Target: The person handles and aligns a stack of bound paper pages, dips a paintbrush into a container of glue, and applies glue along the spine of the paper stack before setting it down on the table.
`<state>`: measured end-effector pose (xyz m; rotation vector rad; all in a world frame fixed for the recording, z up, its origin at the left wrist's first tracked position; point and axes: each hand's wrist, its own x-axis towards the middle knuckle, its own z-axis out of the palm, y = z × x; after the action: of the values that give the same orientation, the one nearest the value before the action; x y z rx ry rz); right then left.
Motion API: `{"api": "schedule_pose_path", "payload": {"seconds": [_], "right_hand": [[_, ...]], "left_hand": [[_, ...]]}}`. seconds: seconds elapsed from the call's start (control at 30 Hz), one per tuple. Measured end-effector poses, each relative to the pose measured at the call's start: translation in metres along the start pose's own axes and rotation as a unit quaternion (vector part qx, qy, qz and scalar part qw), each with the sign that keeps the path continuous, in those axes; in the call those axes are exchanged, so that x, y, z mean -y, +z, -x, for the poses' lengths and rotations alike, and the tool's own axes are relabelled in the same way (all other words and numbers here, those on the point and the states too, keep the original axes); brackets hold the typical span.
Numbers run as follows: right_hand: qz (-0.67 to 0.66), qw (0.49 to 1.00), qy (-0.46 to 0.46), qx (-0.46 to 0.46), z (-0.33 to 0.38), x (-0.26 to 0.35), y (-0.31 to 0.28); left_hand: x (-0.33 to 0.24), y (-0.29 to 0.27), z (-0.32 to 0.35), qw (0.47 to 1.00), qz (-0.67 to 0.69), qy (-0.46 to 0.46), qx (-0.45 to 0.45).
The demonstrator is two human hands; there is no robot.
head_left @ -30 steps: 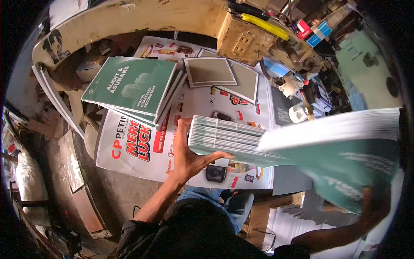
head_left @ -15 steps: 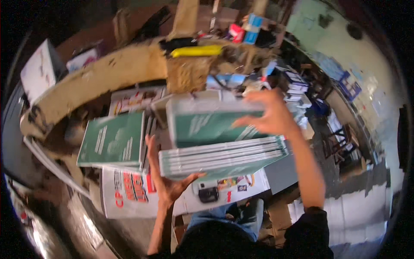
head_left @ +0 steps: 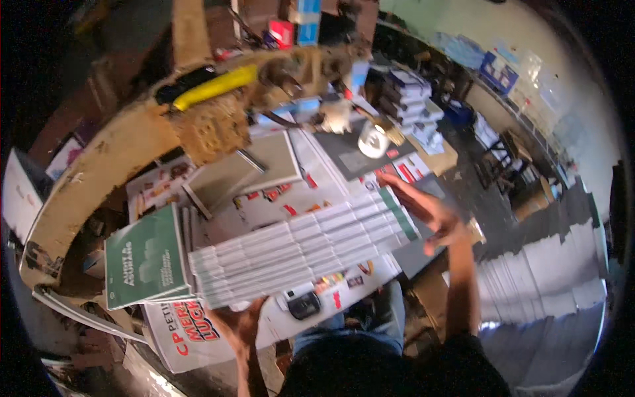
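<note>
A stack of green-covered booklets (head_left: 304, 248) is tilted between my two hands, with its pale page edges or spines turned up towards me. My left hand (head_left: 235, 324) grips the lower left end, its fingers partly hidden beneath the stack. Against the right end presses my right hand (head_left: 433, 218), thumb and fingers curved around the booklets. Just left of the held stack lies another pile of green booklets (head_left: 145, 258), front cover up. Printed poster sheets (head_left: 178, 337) cover the table under both.
Behind the stack rests a flat frame-like board (head_left: 254, 169). A white cup (head_left: 374, 140) with a brush across it stands farther right. The curved tan machine (head_left: 122, 155) carries a yellow tool (head_left: 218, 86). Paper stacks (head_left: 410, 99) are at the back right, large sheets (head_left: 529, 291) at lower right.
My right hand has come down from the green booklets it held behind the stack to the stack's right end. The booklets now form one wider block. The view has shifted right.
</note>
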<state>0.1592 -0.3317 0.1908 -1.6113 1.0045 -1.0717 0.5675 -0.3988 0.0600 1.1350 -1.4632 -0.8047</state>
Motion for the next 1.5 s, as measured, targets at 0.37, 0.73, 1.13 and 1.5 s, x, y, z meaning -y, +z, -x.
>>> {"api": "schedule_pose_path", "payload": {"seconds": [0.37,0.73,1.13,1.5], "right_hand": [[-0.089,0.985,0.026,-0.146,-0.005,-0.037,0.065],[0.164,0.968,-0.102,-0.158,-0.016,0.000,0.042],[0.537,0.840,-0.059,-0.054,-0.051,0.061,0.057],[0.535,0.839,-0.099,0.028,-0.083,0.057,0.123]], "left_hand": [[-0.036,-0.002,0.005,0.993,-0.055,-0.042,-0.095],[-0.026,-0.003,-0.009,0.996,-0.007,0.052,-0.071],[0.001,0.002,0.004,0.987,0.026,0.084,-0.134],[0.019,-0.029,0.008,0.992,-0.083,0.053,-0.080]]}}
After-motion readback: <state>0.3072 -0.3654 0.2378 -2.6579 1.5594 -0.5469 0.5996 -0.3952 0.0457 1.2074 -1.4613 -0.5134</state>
